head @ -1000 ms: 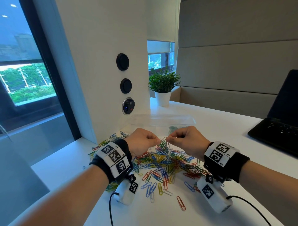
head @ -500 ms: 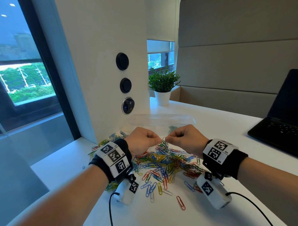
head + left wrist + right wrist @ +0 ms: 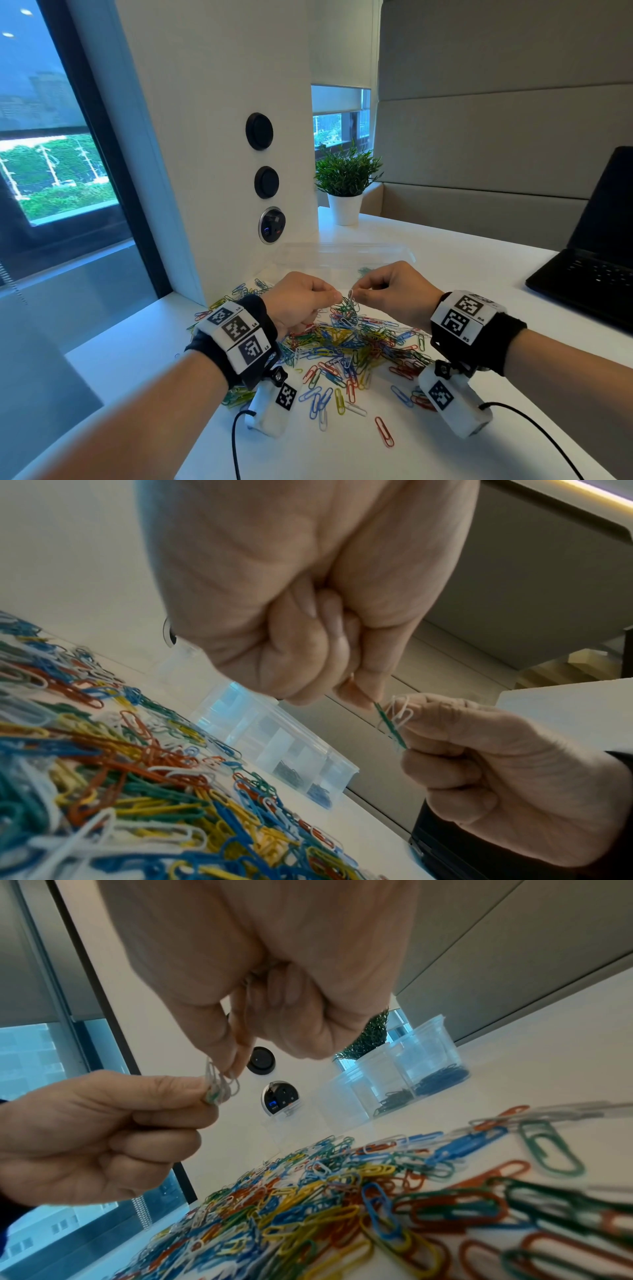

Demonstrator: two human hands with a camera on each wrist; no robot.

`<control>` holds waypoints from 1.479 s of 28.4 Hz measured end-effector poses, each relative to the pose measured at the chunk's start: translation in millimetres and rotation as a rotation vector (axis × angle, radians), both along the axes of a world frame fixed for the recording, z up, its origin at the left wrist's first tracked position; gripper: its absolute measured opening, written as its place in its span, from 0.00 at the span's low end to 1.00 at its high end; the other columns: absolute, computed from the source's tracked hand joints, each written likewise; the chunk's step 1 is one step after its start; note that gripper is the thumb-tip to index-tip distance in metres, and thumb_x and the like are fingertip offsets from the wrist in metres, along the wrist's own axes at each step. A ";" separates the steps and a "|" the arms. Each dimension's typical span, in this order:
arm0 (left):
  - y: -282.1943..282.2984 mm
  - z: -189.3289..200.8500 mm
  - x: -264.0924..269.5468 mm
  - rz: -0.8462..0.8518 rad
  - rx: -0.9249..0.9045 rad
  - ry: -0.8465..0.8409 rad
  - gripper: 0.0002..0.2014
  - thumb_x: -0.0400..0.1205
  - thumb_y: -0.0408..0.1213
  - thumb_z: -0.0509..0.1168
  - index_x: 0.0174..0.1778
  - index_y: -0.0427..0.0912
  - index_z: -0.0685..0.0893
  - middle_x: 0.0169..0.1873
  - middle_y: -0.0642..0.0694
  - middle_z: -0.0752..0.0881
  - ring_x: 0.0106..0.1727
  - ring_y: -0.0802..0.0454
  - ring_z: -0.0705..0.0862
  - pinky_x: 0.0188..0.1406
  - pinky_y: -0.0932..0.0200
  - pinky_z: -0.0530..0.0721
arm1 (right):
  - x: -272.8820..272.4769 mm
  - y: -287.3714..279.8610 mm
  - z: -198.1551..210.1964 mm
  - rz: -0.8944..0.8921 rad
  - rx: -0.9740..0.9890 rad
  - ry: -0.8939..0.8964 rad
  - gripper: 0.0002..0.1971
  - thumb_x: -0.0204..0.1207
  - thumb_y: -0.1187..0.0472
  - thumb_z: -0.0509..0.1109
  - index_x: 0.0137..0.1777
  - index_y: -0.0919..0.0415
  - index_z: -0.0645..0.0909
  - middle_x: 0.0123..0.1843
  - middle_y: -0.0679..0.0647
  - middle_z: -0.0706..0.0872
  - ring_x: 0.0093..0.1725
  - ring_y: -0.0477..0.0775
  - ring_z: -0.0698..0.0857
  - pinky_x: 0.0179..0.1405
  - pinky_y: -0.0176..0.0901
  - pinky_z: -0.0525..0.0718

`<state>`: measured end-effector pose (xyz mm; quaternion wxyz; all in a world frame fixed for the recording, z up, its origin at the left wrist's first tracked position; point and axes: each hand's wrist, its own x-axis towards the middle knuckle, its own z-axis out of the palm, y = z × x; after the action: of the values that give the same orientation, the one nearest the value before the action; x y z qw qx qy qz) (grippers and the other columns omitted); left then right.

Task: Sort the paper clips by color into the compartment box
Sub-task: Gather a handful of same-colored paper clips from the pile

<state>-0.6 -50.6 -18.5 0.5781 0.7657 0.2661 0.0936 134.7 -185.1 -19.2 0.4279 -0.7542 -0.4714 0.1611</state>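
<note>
Both hands have risen a little above the heap since a second ago, and the linked clips between them hang higher off the table. Bare white table lies open to the right of the pile of paper clips, as far as the laptop at the right edge; on the left a white pillar closes the room. Beyond the hands the clear compartment box stands at the far side of the pile, with dark green and blue clips already in two neighbouring compartments (seen best from the right wrist).

Clenched into a fist, the left hand pinches the top of a green clip between thumb and forefinger. Facing it, the right hand pinches a white clip that is hooked through the green one, its other fingers curled under. Fingertips of the two hands nearly meet. Both wrists are held level above the near part of the pile, knuckles up, forearms coming in from the near corners.
</note>
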 end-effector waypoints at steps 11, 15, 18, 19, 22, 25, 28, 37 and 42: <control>9.9 -2.5 -2.3 0.037 -0.127 -0.054 0.05 0.83 0.35 0.68 0.47 0.37 0.85 0.23 0.46 0.62 0.21 0.54 0.54 0.17 0.66 0.53 | -0.6 -1.1 -3.9 0.012 -0.019 -0.004 0.03 0.74 0.57 0.77 0.40 0.51 0.92 0.35 0.55 0.91 0.33 0.46 0.81 0.38 0.44 0.83; 11.6 -3.5 -4.6 0.038 -0.144 -0.059 0.05 0.83 0.34 0.68 0.47 0.36 0.85 0.22 0.47 0.64 0.19 0.55 0.55 0.15 0.68 0.54 | -2.2 0.6 -5.5 -0.026 -0.025 -0.012 0.04 0.74 0.57 0.77 0.39 0.54 0.93 0.29 0.49 0.88 0.28 0.40 0.80 0.34 0.40 0.80; 11.2 -3.6 -6.6 0.042 -0.170 -0.062 0.05 0.84 0.33 0.66 0.47 0.35 0.83 0.20 0.49 0.64 0.17 0.57 0.57 0.13 0.68 0.56 | -1.9 2.4 -6.3 -0.078 0.000 0.027 0.05 0.74 0.59 0.77 0.38 0.57 0.93 0.36 0.50 0.92 0.40 0.48 0.89 0.46 0.46 0.88; 11.4 -3.9 -7.3 0.041 -0.174 -0.065 0.05 0.85 0.33 0.65 0.46 0.36 0.83 0.20 0.50 0.64 0.18 0.57 0.57 0.13 0.68 0.56 | -1.7 2.5 -6.7 -0.090 0.005 0.039 0.05 0.74 0.59 0.77 0.38 0.58 0.93 0.38 0.52 0.92 0.44 0.52 0.89 0.49 0.47 0.88; 12.8 -5.4 -8.9 0.045 -0.179 -0.072 0.05 0.85 0.33 0.65 0.47 0.36 0.82 0.20 0.50 0.64 0.18 0.57 0.56 0.14 0.68 0.55 | -1.8 2.4 -8.4 -0.091 -0.004 0.040 0.06 0.74 0.59 0.77 0.38 0.59 0.92 0.35 0.50 0.91 0.40 0.49 0.88 0.48 0.46 0.88; 15.1 -7.3 -9.4 0.042 -0.179 -0.081 0.05 0.86 0.34 0.64 0.49 0.36 0.82 0.24 0.48 0.63 0.19 0.56 0.56 0.14 0.68 0.55 | -2.2 1.2 -9.5 -0.101 -0.015 0.008 0.07 0.75 0.59 0.76 0.36 0.58 0.92 0.26 0.42 0.85 0.31 0.41 0.82 0.41 0.42 0.84; 15.1 -8.4 -10.5 0.030 -0.154 -0.087 0.05 0.86 0.34 0.64 0.49 0.37 0.82 0.23 0.48 0.62 0.18 0.57 0.56 0.14 0.69 0.55 | -2.4 0.9 -9.4 -0.111 -0.016 0.006 0.08 0.75 0.60 0.75 0.34 0.57 0.90 0.21 0.41 0.82 0.26 0.38 0.78 0.35 0.38 0.80; 12.8 -6.2 -9.1 0.047 -0.129 -0.081 0.06 0.87 0.36 0.62 0.49 0.38 0.81 0.23 0.48 0.61 0.20 0.56 0.55 0.15 0.69 0.54 | -8.2 0.1 -8.5 -0.014 -0.096 -0.111 0.06 0.74 0.61 0.74 0.37 0.52 0.85 0.19 0.42 0.70 0.20 0.41 0.66 0.26 0.34 0.69; 11.4 -4.7 -6.3 0.091 -0.072 -0.059 0.06 0.86 0.37 0.64 0.47 0.38 0.82 0.20 0.50 0.63 0.19 0.56 0.56 0.17 0.67 0.55 | -13.6 -1.2 -7.1 -0.003 -0.061 -0.223 0.03 0.74 0.56 0.75 0.46 0.53 0.86 0.24 0.46 0.69 0.23 0.45 0.66 0.29 0.40 0.67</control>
<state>-6.9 -39.2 -23.2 0.6081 0.7284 0.2864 0.1327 121.1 -186.2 -26.3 0.3496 -0.7808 -0.5099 0.0897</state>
